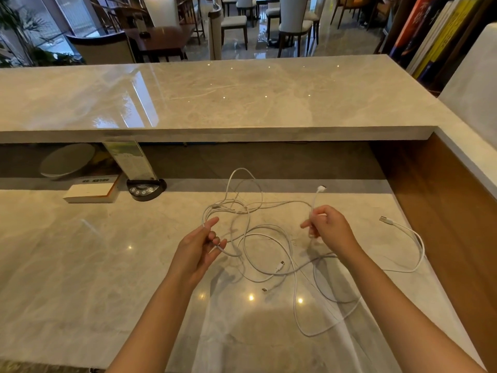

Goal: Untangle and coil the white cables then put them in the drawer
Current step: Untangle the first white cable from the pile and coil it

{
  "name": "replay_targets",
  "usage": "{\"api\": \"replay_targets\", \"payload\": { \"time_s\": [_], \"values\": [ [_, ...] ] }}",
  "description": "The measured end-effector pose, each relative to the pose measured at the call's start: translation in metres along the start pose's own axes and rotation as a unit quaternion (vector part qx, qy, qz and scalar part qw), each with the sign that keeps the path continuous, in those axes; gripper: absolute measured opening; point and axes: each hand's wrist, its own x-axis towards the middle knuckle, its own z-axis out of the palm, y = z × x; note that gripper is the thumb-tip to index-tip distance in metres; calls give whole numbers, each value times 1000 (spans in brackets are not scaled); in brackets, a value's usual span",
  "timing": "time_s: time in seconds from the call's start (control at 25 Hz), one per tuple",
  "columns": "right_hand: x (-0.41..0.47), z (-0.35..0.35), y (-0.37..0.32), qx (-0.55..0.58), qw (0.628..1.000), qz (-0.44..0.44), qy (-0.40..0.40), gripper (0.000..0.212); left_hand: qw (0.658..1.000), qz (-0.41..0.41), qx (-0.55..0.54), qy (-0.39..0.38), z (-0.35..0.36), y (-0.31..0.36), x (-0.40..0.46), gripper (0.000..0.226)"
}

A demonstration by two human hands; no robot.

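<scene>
A tangle of white cables (pixel 265 232) lies in loose loops on the marble desk (pixel 80 265), partly lifted between my hands. My left hand (pixel 200 247) pinches a strand of the tangle near its left side. My right hand (pixel 329 228) grips another strand, whose white plug (pixel 321 188) sticks up above the fingers. One USB plug (pixel 385 219) rests on the desk to the right, its cable curving back under my right forearm. Two more plug ends (pixel 281 265) lie among the loops. No drawer is in view.
A stack of white paper or a book (pixel 91 192) and a black desk device with buttons (pixel 145 188) holding an upright card sit at the back left. A raised marble counter (pixel 215 98) runs behind. A wooden side panel (pixel 443 211) bounds the right.
</scene>
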Motion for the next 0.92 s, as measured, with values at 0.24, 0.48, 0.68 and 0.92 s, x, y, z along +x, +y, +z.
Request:
{"api": "replay_targets", "payload": {
  "time_s": [0.24,0.48,0.68,0.92],
  "values": [
    [-32,-9,-61,309,950,7,-43,13,823,117,554,56,30,2,-2,33],
    [-47,-7,-99,423,903,1,-79,10,890,137,366,-236,88,0,-37,27],
    [-35,-26,-85,638,761,118,-20,26,947,95,223,-209,83,8,-32,29],
    [-35,-33,-72,489,870,34,49,19,967,89,147,-190,81,35,-21,25]
  ]
}}
